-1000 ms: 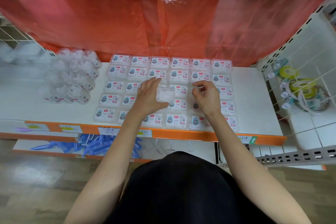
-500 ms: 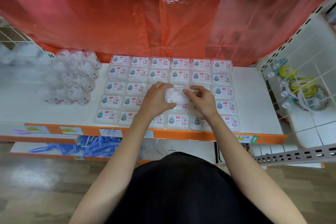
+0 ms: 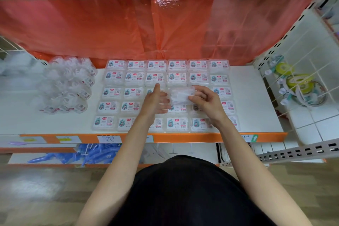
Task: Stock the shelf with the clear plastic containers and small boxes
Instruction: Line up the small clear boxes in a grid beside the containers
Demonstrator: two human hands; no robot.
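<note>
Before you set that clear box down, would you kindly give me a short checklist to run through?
1. Right hand grip on the box: thumb and fingers pinch its right side. Ok.
2. Left hand free to steady it: open, fingertips at the box's left edge. Ok.
3. Label facing up like the shelved boxes: none shows on the held box, which is blurred. Cannot tell.
4. Free slot beneath: the hands hide the middle of the grid. Cannot tell.
5. Spare room on the shelf: bare surface right of the grid. Ok.
6. Rows straight: the visible boxes sit aligned. Ok.
</note>
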